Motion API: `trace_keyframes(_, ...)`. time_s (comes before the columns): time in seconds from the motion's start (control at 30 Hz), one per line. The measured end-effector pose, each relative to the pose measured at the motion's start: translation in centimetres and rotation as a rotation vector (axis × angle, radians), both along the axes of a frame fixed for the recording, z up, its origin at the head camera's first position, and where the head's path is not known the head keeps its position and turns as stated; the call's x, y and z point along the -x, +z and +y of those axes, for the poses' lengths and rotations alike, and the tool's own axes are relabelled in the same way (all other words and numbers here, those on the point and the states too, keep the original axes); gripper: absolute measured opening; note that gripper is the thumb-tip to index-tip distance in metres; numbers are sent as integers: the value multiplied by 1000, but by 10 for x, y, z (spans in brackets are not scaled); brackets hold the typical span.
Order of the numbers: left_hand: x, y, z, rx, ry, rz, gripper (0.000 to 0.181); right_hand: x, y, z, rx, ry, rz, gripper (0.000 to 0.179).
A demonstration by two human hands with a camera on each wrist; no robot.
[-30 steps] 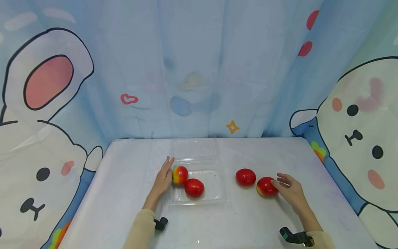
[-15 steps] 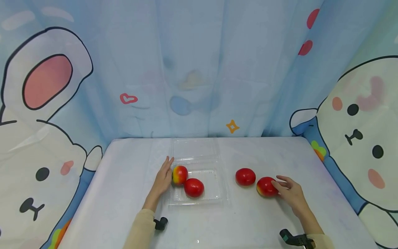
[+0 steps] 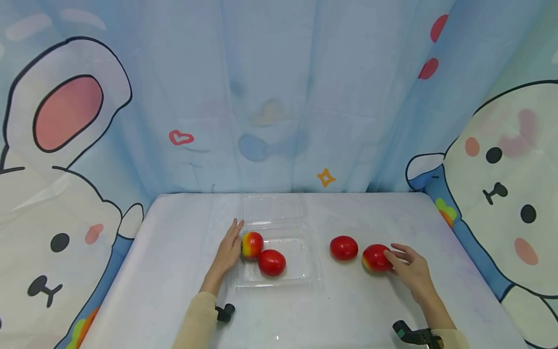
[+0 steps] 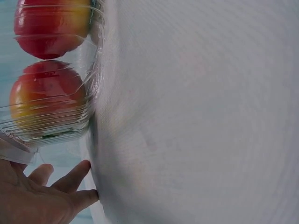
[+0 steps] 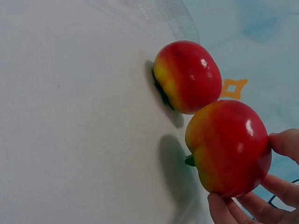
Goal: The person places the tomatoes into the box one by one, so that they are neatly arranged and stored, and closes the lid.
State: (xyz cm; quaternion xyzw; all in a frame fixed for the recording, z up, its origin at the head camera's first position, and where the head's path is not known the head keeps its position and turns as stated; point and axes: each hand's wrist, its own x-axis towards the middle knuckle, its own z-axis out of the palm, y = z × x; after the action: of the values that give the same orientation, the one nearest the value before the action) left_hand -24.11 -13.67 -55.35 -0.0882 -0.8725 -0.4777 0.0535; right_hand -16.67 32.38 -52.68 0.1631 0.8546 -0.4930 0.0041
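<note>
Left hand (image 3: 228,247): at the left wall of the box (image 3: 298,252), fingers extended and grasping nothing; whether they touch the wall we cannot tell.
Box: clear, with its lid (image 3: 273,207) opened away from the person; we see two fruits inside.
Yellow-red fruit (image 3: 252,245): in the left part of the box, nearest the left hand's fingers, with the wall between.
Red fruit (image 3: 272,263): in the box, just right of the yellow-red fruit and closer to the person.
Loose fruit (image 3: 344,248): on the white table (image 3: 340,310), right of the box, near the held fruit.
Held fruit (image 3: 374,258): at the fingertips of the right hand (image 3: 410,271), mostly left of them; in the right wrist view we find its shadow apart from it and its green stalk (image 5: 189,160) facing away from the fingers.
Right hand: thumb and fingers pinching the held fruit from its right side.
</note>
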Motion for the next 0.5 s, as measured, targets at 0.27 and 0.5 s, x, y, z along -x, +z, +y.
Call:
trace_keyframes(0.27,1,0,0,-3,-5,13,49,2,14,-5,7,-2,28,68)
trace_keyframes(0.5,0,0,0,-12,-3,0,49,21,-10,-1,12,-7,105,73)
